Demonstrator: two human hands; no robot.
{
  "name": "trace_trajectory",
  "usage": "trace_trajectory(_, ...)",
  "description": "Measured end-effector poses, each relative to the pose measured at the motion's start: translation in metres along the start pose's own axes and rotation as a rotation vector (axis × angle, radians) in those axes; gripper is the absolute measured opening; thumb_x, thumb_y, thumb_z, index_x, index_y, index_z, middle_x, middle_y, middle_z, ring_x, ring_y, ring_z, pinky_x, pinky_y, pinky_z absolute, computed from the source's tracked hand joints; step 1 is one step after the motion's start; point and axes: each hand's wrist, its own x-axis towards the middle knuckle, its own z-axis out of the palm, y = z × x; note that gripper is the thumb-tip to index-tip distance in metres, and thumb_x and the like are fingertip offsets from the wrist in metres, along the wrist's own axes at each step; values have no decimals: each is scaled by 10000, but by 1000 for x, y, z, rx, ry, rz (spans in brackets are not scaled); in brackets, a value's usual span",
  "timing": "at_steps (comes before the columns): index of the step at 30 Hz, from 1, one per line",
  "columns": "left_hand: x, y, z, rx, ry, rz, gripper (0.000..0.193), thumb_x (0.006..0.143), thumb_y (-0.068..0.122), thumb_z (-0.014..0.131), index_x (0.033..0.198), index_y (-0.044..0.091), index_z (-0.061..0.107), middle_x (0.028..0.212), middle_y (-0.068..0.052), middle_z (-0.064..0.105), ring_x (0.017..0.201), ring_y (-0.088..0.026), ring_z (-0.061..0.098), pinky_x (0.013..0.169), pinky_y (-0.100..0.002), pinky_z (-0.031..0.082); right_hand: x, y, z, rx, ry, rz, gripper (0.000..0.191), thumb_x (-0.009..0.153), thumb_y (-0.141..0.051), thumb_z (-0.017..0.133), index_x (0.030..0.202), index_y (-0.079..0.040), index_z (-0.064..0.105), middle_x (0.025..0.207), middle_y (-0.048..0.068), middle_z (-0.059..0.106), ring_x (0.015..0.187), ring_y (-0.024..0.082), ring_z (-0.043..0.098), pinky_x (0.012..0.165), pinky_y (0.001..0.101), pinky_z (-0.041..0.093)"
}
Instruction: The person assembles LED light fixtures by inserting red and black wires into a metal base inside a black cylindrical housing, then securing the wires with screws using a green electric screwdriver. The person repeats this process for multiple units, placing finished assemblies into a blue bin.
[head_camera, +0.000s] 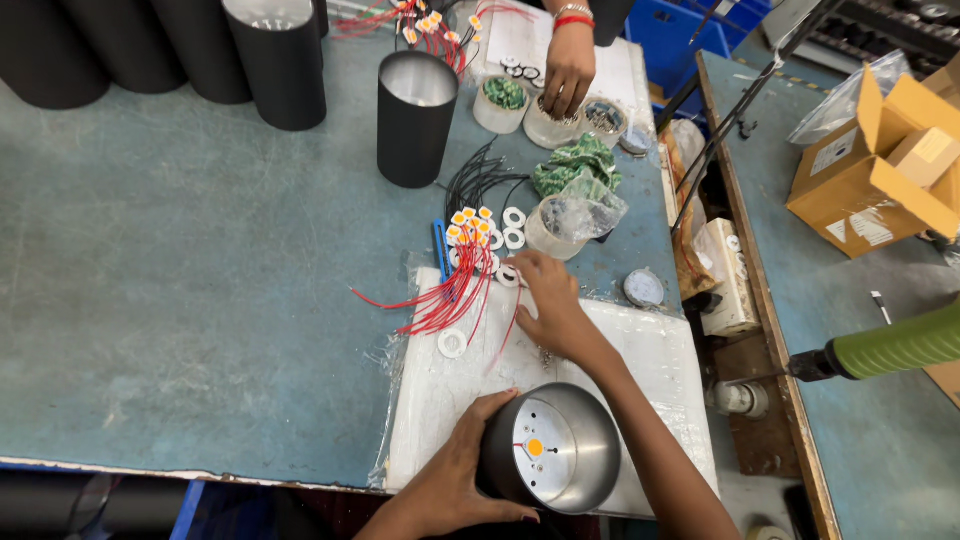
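Note:
My left hand (455, 470) grips the side of a black cylindrical lamp housing (555, 450) lying tilted on a white foam sheet (440, 390); its silver inside shows a small orange chip at the bottom. My right hand (548, 300) reaches forward across the sheet, fingertips on a small white ring (508, 276) beside a bundle of red wires (445, 300) tipped with orange chips (470, 225). Whether the fingers have pinched the ring I cannot tell.
Another person's hand (568, 68) works over small plastic cups at the far edge. An upright black cylinder (414, 120) stands mid-table, more black tubes (270, 60) at back left. A plastic cup with a bag (570, 222), black wires, cardboard boxes (880, 170) and a green-handled tool (890, 348) lie right.

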Motion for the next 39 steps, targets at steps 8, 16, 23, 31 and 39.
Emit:
trace_trajectory(8, 1, 3, -1, 17, 22, 80, 1223, 709, 387, 975, 1629, 90, 227, 1612, -187, 385, 1531, -368, 402, 1267, -465, 327, 4, -55, 22, 38, -300, -85, 476, 763, -353, 841, 1145, -123, 676, 1187, 74, 623, 1165, 278, 534, 988, 454, 359)
trace_trajectory(16, 1, 6, 0, 58, 55, 107, 1223, 690, 378, 977, 1618, 63, 246, 1598, -193, 402, 1519, -370, 414, 1262, -460, 336, 6, -52, 22, 24, -364, -127, 439, 779, -312, 814, 1159, -133, 685, 1177, 47, 627, 1176, 259, 545, 952, 437, 367)
trace_trajectory(23, -1, 9, 0, 35, 36, 73, 1224, 669, 378, 981, 1603, 81, 248, 1582, -191, 404, 1513, -368, 417, 1251, -456, 350, 5, -60, 2, 72, -283, -114, 321, 798, -313, 820, 1031, -132, 691, 1083, 44, 606, 1087, 243, 544, 933, 423, 358)
trace_trajectory(31, -2, 11, 0, 40, 31, 48, 1225, 660, 380, 975, 1604, 89, 251, 1590, -194, 397, 1505, -373, 416, 1241, -461, 358, 4, -61, -36, 124, -301, -133, 259, 834, -261, 792, 1069, -169, 734, 1100, 20, 640, 1109, 224, 552, 969, 428, 343)
trace_trajectory(39, -1, 10, -1, 68, 65, 103, 1220, 693, 410, 960, 1635, 80, 257, 1635, -195, 397, 1543, -387, 412, 1278, -472, 356, 48, -84, 50, 213, -388, -474, 547, 837, -268, 792, 1366, -216, 661, 1330, 4, 606, 1210, 243, 514, 957, 459, 380)
